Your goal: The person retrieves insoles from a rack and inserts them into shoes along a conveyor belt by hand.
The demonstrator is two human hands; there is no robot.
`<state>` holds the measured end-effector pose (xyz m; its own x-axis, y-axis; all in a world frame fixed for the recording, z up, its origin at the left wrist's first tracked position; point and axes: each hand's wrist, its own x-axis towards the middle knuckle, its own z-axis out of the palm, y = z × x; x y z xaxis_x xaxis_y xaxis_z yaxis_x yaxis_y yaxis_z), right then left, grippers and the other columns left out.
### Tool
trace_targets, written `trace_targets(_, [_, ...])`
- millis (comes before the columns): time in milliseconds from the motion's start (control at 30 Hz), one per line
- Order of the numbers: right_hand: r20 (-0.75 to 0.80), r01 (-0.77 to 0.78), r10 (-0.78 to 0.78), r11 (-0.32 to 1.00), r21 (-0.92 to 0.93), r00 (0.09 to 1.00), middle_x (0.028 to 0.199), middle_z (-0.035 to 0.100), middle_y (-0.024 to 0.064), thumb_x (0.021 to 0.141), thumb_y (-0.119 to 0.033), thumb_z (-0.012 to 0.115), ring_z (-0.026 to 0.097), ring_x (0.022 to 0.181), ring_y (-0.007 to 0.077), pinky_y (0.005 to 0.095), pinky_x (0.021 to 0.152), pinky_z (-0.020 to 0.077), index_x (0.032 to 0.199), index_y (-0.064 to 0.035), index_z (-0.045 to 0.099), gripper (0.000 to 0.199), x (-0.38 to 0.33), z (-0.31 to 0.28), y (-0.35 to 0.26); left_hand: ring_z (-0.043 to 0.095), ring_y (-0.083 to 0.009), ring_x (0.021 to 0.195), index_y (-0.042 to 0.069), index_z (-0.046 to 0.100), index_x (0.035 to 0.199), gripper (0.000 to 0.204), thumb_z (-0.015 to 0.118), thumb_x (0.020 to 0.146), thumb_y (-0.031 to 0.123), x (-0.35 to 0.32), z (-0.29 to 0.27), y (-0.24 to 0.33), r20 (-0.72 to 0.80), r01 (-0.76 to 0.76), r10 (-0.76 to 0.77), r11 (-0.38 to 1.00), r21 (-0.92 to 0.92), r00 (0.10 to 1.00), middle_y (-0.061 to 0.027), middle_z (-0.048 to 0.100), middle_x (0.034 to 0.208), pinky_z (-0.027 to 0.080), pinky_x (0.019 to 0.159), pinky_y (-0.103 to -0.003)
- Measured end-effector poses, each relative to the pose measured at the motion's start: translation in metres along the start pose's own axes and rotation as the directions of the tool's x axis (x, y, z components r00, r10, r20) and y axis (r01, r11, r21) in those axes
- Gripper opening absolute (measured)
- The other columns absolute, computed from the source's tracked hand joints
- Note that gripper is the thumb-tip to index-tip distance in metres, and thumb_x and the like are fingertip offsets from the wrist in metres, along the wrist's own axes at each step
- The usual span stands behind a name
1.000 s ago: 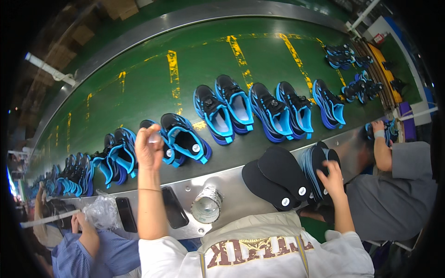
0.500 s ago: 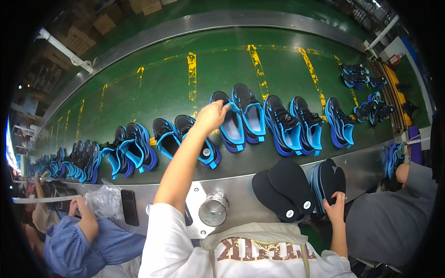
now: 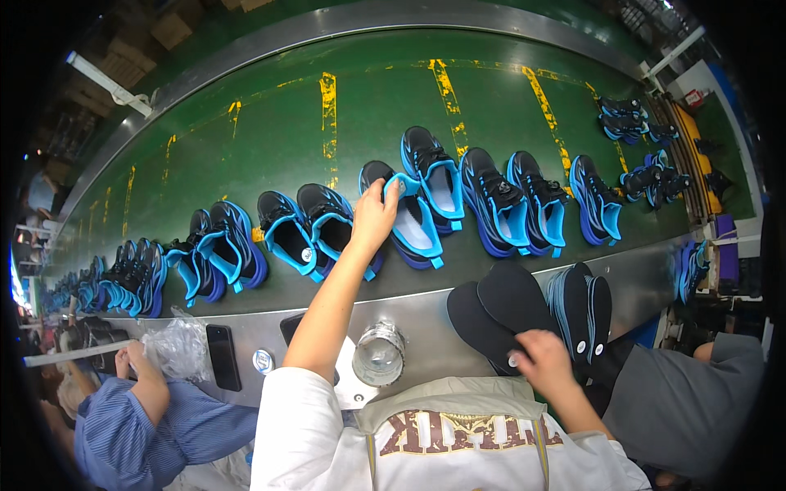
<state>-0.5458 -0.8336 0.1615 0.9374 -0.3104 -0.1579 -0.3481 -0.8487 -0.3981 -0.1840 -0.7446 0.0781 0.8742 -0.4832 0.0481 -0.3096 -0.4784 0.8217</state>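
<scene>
A long green surface [image 3: 270, 139] sweeps across the room, crossed by worn yellow bars [image 3: 329, 123] and bordered on its far side by a grey metal rail [image 3: 286, 30]. The near border [image 3: 422, 340] is shiny metal too, catching a dull gleam. White posts stand at either end, one left [image 3: 106, 82], one right [image 3: 675, 51]. Brown cartons [image 3: 172, 31] sit in the dim area beyond the rail. Over to the right, a yellow strip [image 3: 696, 155] runs beside a pale frame [image 3: 741, 131].
</scene>
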Motion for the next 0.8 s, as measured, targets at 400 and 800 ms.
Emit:
trace_targets(400, [-0.031, -0.115, 0.143, 0.891, 0.439, 0.989, 0.098, 0.044, 0.0126, 0.06, -0.017, 0.076, 0.045, 0.095, 0.0292, 0.0361, 0.081, 0.0389, 0.081, -0.0049, 0.048, 0.037, 0.005, -0.029, -0.013, 0.057, -0.0402, 0.082, -0.006, 0.055, 0.093, 0.045, 0.043, 0.088, 0.037, -0.02, -0.012, 0.012, 0.043, 0.117, -0.115, 0.992, -0.055, 0.992, -0.027, 0.058, 0.084, 0.044, 0.071, -0.041])
trace_targets(800, [-0.221, 0.432, -0.453, 0.891, -0.139, 0.864, 0.092, 0.058, 0.0114, 0.067, -0.01, 0.058, 0.052, 0.079, 0.0246, 0.0339, 0.072, 0.0432, 0.062, -0.0019, 0.058, 0.01, 0.182, -0.031, -0.052, 0.052, -0.0138, 0.069, -0.008, 0.057, 0.093, 0.05, 0.047, 0.087, 0.041, -0.023, -0.006, 0.001, -0.005, 0.234, -0.244, 0.937, -0.261, 0.97, -0.0113, 0.058, 0.072, 0.042, 0.064, -0.027])
